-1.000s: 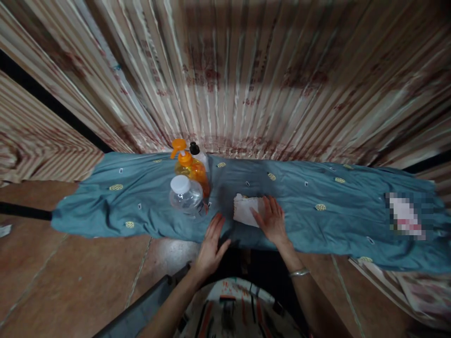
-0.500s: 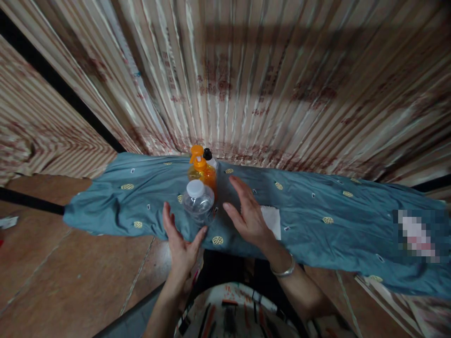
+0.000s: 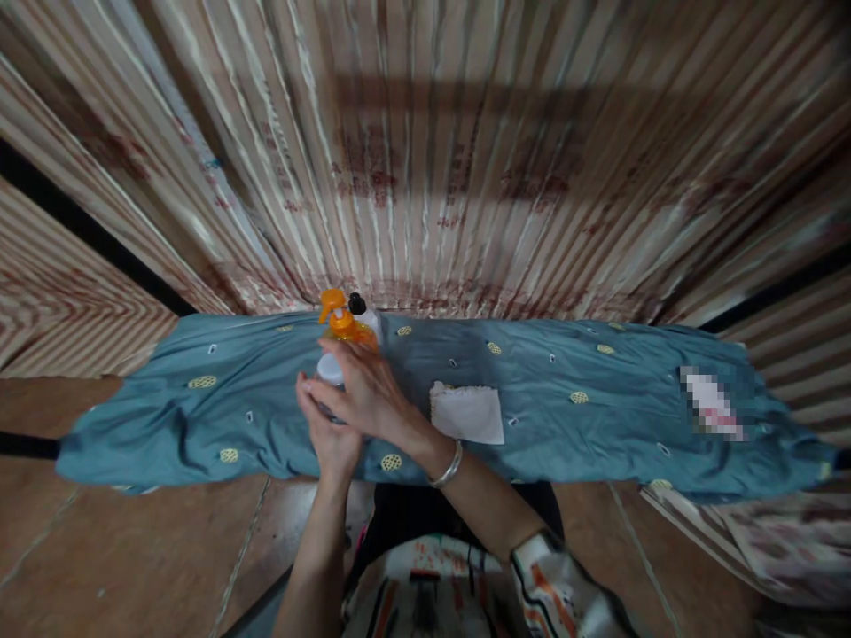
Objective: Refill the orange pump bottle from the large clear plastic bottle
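A striped curtain [image 3: 412,177] with reddish print fills the far side. Below it stretches a long teal cloth [image 3: 219,416] dotted with yellow motifs, above a brown tiled floor [image 3: 152,549].

Both hands meet at a clear bottle [image 3: 331,409], left of the cloth's middle. The right hand [image 3: 372,390], a silver bracelet [image 3: 449,464] at its wrist, reaches across in front; it is partly open, thumb parted from the fingers, which arch past the white cap [image 3: 331,369]. The left hand [image 3: 332,436] is cupped at the bottle's near left side, its thumb hidden by the right hand. How firmly either one grips, I cannot tell.

The clear bottle stands upright, its long axis vertical, cap on top. Just behind it rises an orange pump bottle [image 3: 351,333], also upright, its spout pointing left, with a black-topped bottle [image 3: 368,322] beside that. A white sheet [image 3: 467,414] lies flat to the right of the hands, near the right wrist.
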The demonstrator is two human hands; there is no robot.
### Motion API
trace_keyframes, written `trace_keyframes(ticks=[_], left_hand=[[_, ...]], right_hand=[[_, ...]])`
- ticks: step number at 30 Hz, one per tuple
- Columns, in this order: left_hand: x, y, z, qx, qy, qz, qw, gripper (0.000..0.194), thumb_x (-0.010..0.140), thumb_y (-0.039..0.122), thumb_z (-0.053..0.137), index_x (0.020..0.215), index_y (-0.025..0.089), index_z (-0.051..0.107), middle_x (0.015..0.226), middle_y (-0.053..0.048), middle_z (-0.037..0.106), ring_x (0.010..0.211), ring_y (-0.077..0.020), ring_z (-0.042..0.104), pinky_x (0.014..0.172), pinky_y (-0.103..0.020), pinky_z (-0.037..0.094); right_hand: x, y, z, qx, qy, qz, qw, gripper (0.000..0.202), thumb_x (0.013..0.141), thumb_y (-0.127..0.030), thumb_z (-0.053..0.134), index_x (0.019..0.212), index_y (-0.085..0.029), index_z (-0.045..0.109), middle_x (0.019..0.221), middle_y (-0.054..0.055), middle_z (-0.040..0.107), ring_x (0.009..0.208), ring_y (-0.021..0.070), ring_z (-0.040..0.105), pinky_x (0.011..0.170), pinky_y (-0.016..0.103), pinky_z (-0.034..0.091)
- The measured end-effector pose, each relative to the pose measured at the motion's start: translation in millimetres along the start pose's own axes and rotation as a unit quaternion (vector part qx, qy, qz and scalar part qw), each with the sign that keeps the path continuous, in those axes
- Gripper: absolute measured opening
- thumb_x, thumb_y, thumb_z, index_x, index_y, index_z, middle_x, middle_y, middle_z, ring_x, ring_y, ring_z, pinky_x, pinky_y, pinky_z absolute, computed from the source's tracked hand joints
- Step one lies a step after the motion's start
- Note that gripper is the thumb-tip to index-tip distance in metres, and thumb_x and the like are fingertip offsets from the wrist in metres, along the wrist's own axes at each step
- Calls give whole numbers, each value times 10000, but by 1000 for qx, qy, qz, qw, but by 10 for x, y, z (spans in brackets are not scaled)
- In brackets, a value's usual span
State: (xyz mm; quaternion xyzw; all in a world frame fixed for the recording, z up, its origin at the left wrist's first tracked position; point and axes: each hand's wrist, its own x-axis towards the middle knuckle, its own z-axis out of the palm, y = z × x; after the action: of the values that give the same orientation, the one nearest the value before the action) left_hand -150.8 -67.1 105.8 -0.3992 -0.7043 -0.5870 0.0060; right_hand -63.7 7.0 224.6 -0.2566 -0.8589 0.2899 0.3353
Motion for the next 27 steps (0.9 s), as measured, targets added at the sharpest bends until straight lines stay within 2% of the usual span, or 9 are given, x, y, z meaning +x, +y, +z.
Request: trace_keyframes(ticks=[5, 9, 13, 17, 21, 23, 25, 27], left_hand=[[42, -33, -14, 12, 21, -17, 1000, 933, 733, 456, 770, 1579, 178, 490, 1525, -230, 699, 1364, -366, 739, 1093, -470, 627], [47, -40, -27, 16, 23, -15, 999, 898, 699, 460, 794, 1521, 208, 536, 1385, -181, 767, 1208, -346, 794, 991, -463, 661], [52, -22, -52, 7, 15, -4, 1000, 902, 718, 508, 853, 1508, 208, 538, 1432, -184, 731, 1248, -348, 763, 1022, -536, 653], [75, 29, -83, -2, 2, -12, 1000, 940, 668, 462, 930, 1487, 246, 525, 1423, -138, 722, 1275, -360, 751, 1061, -533, 655], [106, 49, -122, -8, -5, -18, 1000, 883, 676, 430, 930, 1451, 299, 527, 1435, -105, 705, 1315, -368, 739, 1120, -560, 638], [121, 37, -133, -11, -11, -23, 1000, 872, 680, 436, 909, 1452, 306, 525, 1381, -95, 715, 1308, -376, 743, 1112, -576, 642], [133, 18, -132, -16, -13, -27, 999, 931, 649, 463, 885, 1478, 280, 505, 1379, -110, 704, 1336, -400, 723, 1133, -611, 621], [144, 1, -125, -22, -10, -31, 999, 1011, 606, 495, 861, 1504, 236, 475, 1422, -146, 678, 1362, -420, 697, 1168, -650, 582]], right_hand=[[13, 5, 61, -8, 10, 2, 1000, 350, 1089, -324, 705, 1411, -191, 673, 1406, 149, 789, 1393, 286, 720, 1251, 460, 537], [14, 34, 57, 2, -17, -3, 1000, 249, 1088, -270, 674, 1330, -211, 664, 1336, 123, 786, 1341, 266, 724, 1195, 406, 559], [75, 94, -37, 28, -68, -34, 997, 202, 1072, -241, 702, 1262, -201, 645, 1296, 91, 778, 1277, 237, 737, 1154, 360, 560], [165, 147, -169, 58, -127, -60, 988, 196, 1066, -238, 719, 1238, -185, 642, 1303, 70, 783, 1232, 203, 749, 1104, 324, 588], [200, 115, -247, 48, -145, -90, 984, 193, 1073, -232, 739, 1238, -173, 659, 1357, 65, 792, 1294, 172, 746, 1143, 282, 573], [180, 58, -277, 3, -128, -97, 987, 268, 1063, -269, 783, 1275, -165, 656, 1392, 82, 786, 1366, 184, 718, 1205, 278, 536], [148, -14, -306, -55, -98, -88, 990, 377, 1022, -395, 854, 1273, -192, 660, 1404, 74, 780, 1396, 215, 697, 1247, 301, 514], [128, -83, -328, -121, -74, -69, 988, 437, 981, -536, 880, 1208, -225, 672, 1324, 44, 795, 1338, 237, 711, 1234, 335, 533]])
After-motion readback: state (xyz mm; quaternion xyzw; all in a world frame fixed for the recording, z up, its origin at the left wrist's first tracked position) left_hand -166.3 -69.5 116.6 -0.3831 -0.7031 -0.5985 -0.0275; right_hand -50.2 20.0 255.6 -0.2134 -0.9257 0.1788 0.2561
